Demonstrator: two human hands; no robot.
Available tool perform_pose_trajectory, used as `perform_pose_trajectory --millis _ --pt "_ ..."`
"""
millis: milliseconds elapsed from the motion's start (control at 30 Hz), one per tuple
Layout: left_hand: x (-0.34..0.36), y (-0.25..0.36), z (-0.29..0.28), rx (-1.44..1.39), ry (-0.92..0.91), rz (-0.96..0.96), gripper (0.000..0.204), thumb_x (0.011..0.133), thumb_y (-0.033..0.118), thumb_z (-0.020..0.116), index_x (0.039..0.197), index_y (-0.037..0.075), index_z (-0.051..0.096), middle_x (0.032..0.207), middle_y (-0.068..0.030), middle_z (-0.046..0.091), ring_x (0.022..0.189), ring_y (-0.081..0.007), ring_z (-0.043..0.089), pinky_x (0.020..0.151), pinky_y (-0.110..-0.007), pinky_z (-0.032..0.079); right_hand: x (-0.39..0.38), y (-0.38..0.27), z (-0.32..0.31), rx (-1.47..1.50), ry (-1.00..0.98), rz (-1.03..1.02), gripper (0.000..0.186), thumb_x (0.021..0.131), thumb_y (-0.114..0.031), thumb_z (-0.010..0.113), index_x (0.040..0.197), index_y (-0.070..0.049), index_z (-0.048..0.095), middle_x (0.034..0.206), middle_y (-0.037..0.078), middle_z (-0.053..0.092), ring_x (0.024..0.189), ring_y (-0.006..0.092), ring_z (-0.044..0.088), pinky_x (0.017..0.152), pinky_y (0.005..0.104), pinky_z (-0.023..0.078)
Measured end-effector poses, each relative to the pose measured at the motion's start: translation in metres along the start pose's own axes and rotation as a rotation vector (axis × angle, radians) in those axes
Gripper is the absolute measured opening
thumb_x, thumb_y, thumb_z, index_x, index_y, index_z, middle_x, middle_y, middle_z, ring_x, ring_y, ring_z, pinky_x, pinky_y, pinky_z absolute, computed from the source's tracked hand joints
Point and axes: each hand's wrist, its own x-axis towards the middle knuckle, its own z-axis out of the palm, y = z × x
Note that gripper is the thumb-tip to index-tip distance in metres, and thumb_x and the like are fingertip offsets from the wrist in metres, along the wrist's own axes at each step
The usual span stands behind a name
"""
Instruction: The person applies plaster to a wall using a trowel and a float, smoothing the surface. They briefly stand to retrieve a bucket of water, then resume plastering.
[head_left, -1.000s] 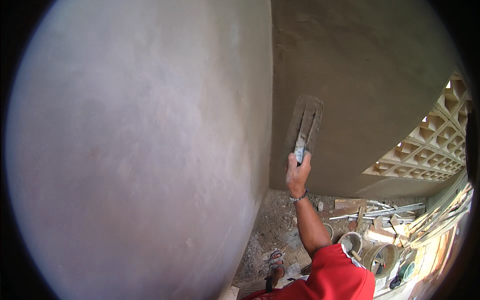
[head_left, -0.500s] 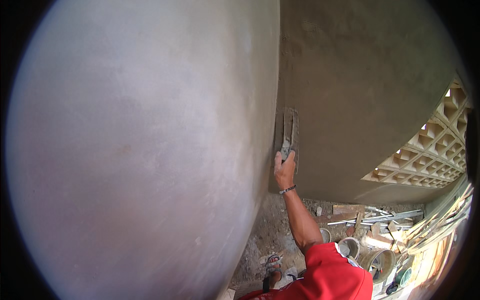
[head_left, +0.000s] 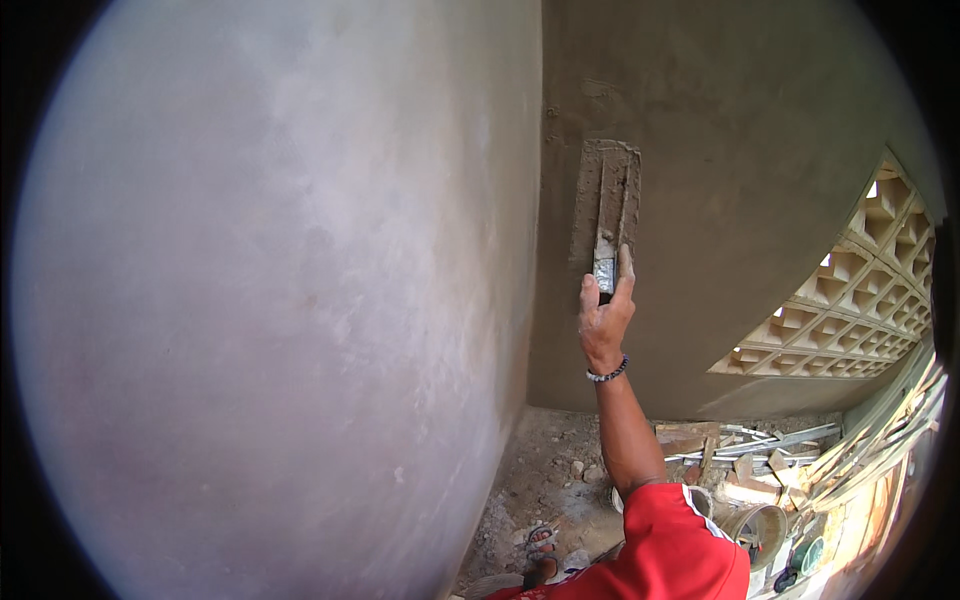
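My right hand [head_left: 607,325], wearing a beaded bracelet [head_left: 608,371], is closed around the handle of a plastering trowel [head_left: 588,200]. The trowel's long rectangular blade points up, and its back is caked with wet mortar. It lies against or very close to the darker plastered wall [head_left: 720,190], a short way right of the inside corner. Rough marks of plaster [head_left: 600,90] show above the blade. On the left, a paler, smooth wall [head_left: 300,300] fills much of the view. My left hand is out of sight.
A patterned vent-block panel [head_left: 840,300] is set in the wall at right. Below lie wood scraps [head_left: 690,435], long strips [head_left: 880,430] and a bucket [head_left: 762,530] on rubble-strewn ground [head_left: 540,460]. My sandalled foot [head_left: 541,545] stands near the left wall's base.
My right hand has moved the trowel up and to the right, away from the corner. More of the mortar-covered blade shows now. The view has shifted slightly.
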Motion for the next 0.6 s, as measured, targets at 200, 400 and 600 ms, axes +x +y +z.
perform_pose_trajectory --millis 200,400,600 --pt "-0.003 0.009 -0.011 0.008 -0.056 -0.02 0.032 0.093 0.039 0.051 0.108 0.013 0.063 0.117 -0.0186 0.061 0.109 -0.0376 0.055 0.092 -0.055 0.042 0.054 -0.024 0.048 0.011 -0.057 0.008 0.064 0.092 -0.018 0.058 0.143 0.007 0.03 0.063 0.021 0.057 0.049 0.0319 0.054 0.052 0.0403 0.045" --pt "0.003 -0.003 -0.02 0.036 -0.074 -0.003 0.032 0.093 0.039 0.051 0.108 0.013 0.063 0.117 -0.0186 0.061 0.109 -0.0377 0.055 0.093 -0.055 0.041 -0.004 0.011 0.054 -0.082 -0.054 -0.013 0.064 0.092 -0.016 0.056 0.145 0.006 0.027 0.056 0.019 0.054 0.047 0.0326 0.053 0.051 0.0426 0.043" --pt "0.001 0.003 -0.023 0.042 -0.087 -0.006 0.032 0.093 0.039 0.051 0.108 0.013 0.063 0.117 -0.0186 0.06 0.109 -0.0378 0.055 0.093 -0.055 0.041 0.03 -0.012 0.046 -0.006 -0.119 0.065 0.066 0.091 -0.016 0.056 0.145 0.006 0.027 0.063 0.02 0.059 0.048 0.0312 0.055 0.051 0.0422 0.045"
